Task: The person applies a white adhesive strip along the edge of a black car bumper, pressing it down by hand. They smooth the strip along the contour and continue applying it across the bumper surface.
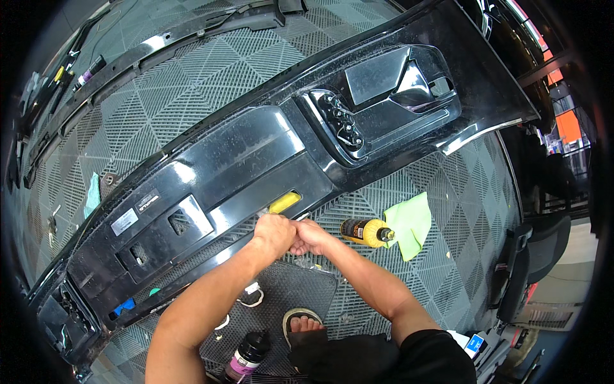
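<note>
A long black glossy car bumper [236, 150] lies diagonally across the floor in front of me. My left hand [275, 234] is closed at its near edge, just below a slot that shows a yellow piece [285, 202]. Right beside it and touching it, my right hand [309, 237] is closed too, with its fingers curled. Whatever lies between the fingers is hidden by the hands. The yellow piece could be a sponge or a pad; its kind is not clear.
A yellow bottle [366, 232] lies beside a light green cloth [409, 224] to the right. Near my foot stands a dark bottle with a purple label [248, 357], by a black mat [300, 288]. Another long black trim part [157, 48] lies at the back left. A black seat [543, 253] stands right.
</note>
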